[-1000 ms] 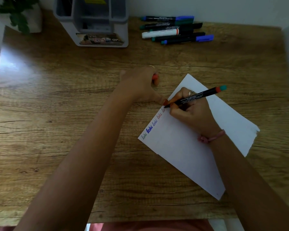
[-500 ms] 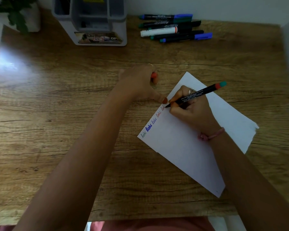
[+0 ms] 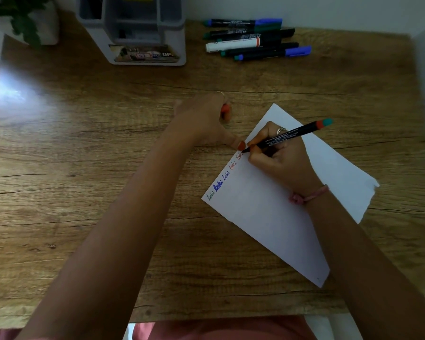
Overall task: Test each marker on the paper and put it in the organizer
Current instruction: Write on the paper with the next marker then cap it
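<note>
My right hand (image 3: 284,158) grips a black marker (image 3: 295,133) with a red and teal end, its tip touching the top left edge of the white paper (image 3: 268,217). Several small coloured words run along that edge. My left hand (image 3: 206,119) rests on the desk just left of the paper, curled around a red marker cap (image 3: 225,111), with one fingertip pressing the paper's edge. Several capped markers (image 3: 253,40) lie in a row at the back of the desk. The grey organizer (image 3: 135,33) stands at the back left.
A potted plant (image 3: 22,18) sits in the far left corner. The wooden desk (image 3: 84,143) meets a white wall at the back and a white panel at the right. A pink garment shows below the front edge.
The marker tip has crept slightly further along the paper's edge, adding to the red word. My left hand has stayed in place.
</note>
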`<action>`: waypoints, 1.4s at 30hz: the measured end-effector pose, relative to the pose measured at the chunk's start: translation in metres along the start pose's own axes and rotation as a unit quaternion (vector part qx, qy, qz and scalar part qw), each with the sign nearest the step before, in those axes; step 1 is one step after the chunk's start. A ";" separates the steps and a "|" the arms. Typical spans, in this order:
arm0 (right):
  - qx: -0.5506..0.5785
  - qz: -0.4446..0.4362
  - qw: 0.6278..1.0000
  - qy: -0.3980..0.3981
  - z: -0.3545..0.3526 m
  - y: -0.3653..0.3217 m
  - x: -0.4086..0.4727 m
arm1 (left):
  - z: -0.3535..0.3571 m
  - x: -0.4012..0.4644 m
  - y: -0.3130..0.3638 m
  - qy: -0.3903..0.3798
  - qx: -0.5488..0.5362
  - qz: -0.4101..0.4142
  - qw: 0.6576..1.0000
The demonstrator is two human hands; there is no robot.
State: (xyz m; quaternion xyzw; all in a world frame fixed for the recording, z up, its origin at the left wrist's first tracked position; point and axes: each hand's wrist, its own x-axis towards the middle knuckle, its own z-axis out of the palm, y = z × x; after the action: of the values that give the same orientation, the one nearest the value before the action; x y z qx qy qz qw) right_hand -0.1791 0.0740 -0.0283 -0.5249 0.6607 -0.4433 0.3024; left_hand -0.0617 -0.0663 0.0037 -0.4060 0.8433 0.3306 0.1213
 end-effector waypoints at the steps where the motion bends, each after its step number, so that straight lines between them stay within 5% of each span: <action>1: -0.001 -0.003 1.000 -0.002 0.000 0.001 0.000 | 0.000 0.000 0.000 0.001 0.002 0.000 1.000; 11: 0.113 0.079 0.990 0.022 -0.010 -0.010 0.003 | 0.001 -0.006 -0.004 0.026 -0.010 0.021 0.999; 18: 0.134 0.135 0.982 0.014 -0.015 -0.018 0.011 | 0.005 -0.032 -0.024 0.056 -0.308 0.007 0.950; 22: 0.202 0.157 0.967 0.007 -0.019 -0.030 0.009 | 0.007 -0.047 -0.019 0.060 -0.334 0.041 0.940; 26: 0.282 0.204 0.938 -0.007 -0.022 -0.052 0.009 | 0.014 -0.061 -0.020 0.105 -0.432 0.069 0.893; 42: 0.251 0.067 0.966 0.006 -0.019 -0.092 -0.016 | 0.004 -0.105 -0.021 0.119 -0.556 0.138 0.811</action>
State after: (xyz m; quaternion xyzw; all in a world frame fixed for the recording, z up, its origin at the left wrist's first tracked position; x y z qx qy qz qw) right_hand -0.1520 0.0889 0.0613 -0.3838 0.5641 -0.5767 0.4494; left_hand 0.0218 -0.0100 0.0409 -0.3200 0.5700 0.7056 -0.2735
